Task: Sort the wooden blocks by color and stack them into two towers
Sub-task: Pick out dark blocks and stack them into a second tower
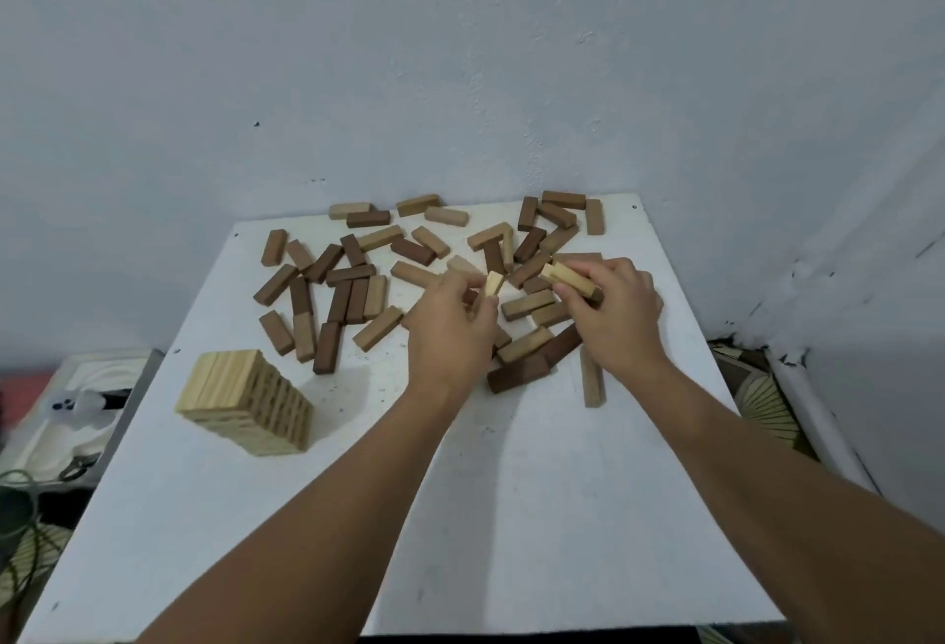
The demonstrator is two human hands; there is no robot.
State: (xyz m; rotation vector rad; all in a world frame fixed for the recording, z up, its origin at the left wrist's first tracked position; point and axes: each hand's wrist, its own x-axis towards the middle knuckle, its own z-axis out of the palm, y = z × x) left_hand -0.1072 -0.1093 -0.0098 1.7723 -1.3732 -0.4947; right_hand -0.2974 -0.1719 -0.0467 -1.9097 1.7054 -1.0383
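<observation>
A person is reaching both arms across a white table (511,515) set against a pale wall (460,55). The left hand (450,321) is pinching a short light block (494,282) between thumb and curled fingers, holding it clear of the surface. The right hand (613,316) is gripping a longer light block (568,278), fingers curled round it, lifted just above the heap. Both hands are hovering over the right part of the scatter (532,296), where light and dark blocks are lying crossed and overlapping.

A second spread of mostly dark blocks (327,296) is lying to the left, near the far-left edge. Several blocks are sitting along the far edge, touching or nearly touching the wall. One light block (592,377) is lying alone, near the right edge, pointing toward the near side.

A light tower (245,403) is standing on the near-left part of the table, well apart from both hands, with its layers crossing. The near half of the table is lying bare between the forearms and toward the near edge. The strip between tower and scatter is also lying open.
</observation>
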